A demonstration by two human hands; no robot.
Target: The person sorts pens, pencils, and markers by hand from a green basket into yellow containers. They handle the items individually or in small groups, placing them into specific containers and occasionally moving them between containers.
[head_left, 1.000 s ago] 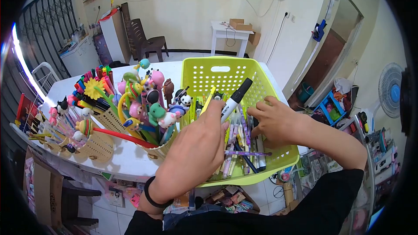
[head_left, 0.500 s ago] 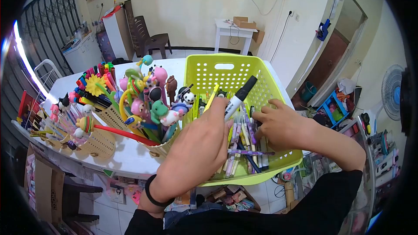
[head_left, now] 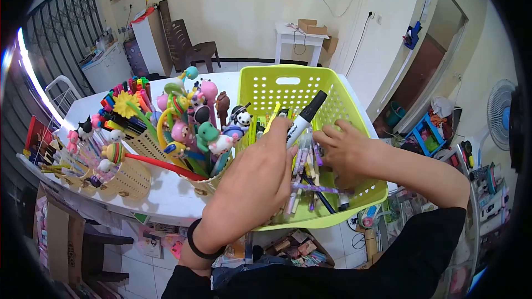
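My left hand point(head_left: 255, 174) is closed around a white marker with a black cap point(head_left: 305, 117), which slants up to the right over the basket. A yellow stick-like piece point(head_left: 275, 109) shows right behind its knuckles. Inside the light green basket point(head_left: 360, 127), my right hand point(head_left: 344, 155) reaches down with bent fingers among the pens, its fingertips partly hidden. I cannot tell what those fingers grip. Purple-and-white pens point(head_left: 302, 160) lie between both hands, and a purple patterned pen point(head_left: 316, 189) lies across them. A dark blue pen point(head_left: 326, 202) slants below it.
Left of the basket, on the white table point(head_left: 172, 202), stands a holder of animal-topped pens point(head_left: 208, 135). Farther left are colourful markers point(head_left: 133, 102) and a beige woven holder point(head_left: 128, 181) with more pens. A red pen point(head_left: 166, 166) sticks out sideways. A fan point(head_left: 501, 116) stands at right.
My right hand has shifted slightly up and left among the pens, and pens near its fingers have moved. My left hand keeps hold of the marker. The view has shifted slightly.
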